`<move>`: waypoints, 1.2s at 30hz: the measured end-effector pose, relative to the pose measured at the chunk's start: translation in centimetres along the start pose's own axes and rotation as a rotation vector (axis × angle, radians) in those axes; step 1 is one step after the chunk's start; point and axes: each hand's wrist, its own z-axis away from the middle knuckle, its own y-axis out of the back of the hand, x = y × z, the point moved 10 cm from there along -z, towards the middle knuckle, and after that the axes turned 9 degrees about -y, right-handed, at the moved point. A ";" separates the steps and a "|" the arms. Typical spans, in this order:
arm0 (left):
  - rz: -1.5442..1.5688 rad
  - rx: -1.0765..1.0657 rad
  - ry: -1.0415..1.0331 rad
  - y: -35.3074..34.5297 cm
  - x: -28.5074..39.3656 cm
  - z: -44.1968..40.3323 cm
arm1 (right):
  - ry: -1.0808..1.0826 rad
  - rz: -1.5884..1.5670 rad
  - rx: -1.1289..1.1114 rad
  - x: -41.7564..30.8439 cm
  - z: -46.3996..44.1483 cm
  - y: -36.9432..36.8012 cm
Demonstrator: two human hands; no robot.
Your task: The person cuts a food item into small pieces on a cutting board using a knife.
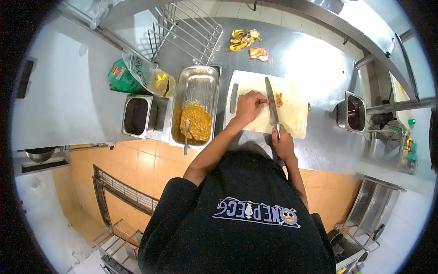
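A knife point(272, 104) stands near the middle of the frame, its blade running up the picture across a white cutting board point(292, 121) and its handle toward the bottom. The right hand point(284, 142) is closed around that handle at the board's lower edge. Just right of the blade lies a small heap of reddish-brown chopped food point(279, 100). The left hand point(251, 108) rests over the board on the other side of the blade, fingers bent and drawn together, the fingertips close beside the steel; whether they pinch anything cannot be told.

Left of the board, a long metal tray point(200, 68) has thick brown mash point(197, 122) in its lower half, with a spoon point(186, 137) resting in it, handle over the near rim. Farther left stand a small metal container point(137, 97) with a dark inside, a clear bag point(160, 82) with yellow liquid, and a green packet point(122, 76) at its left. Above the board, toward the top of the frame, lie blackened yellow peels point(243, 39) and, just below them, a red packet point(258, 54). A wire rack point(189, 36) stands at upper left. Another small metal container point(341, 114) sits at the right end of the steel table point(326, 141). At the bottom, a black shirt point(242, 246) shows printed lettering, inverted from this view.
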 end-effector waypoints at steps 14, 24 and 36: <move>0.208 -0.011 0.104 -0.9 -1.5 0.1 | 0.064 0.030 -0.024 -0.1 -0.6 -0.5; 0.075 -0.018 -0.047 0.3 0.1 0.0 | -0.018 0.049 -0.004 -1.0 -0.1 -0.1; 0.141 -0.093 0.074 -0.9 -1.1 -0.2 | -0.027 0.154 0.039 -0.1 0.5 -0.7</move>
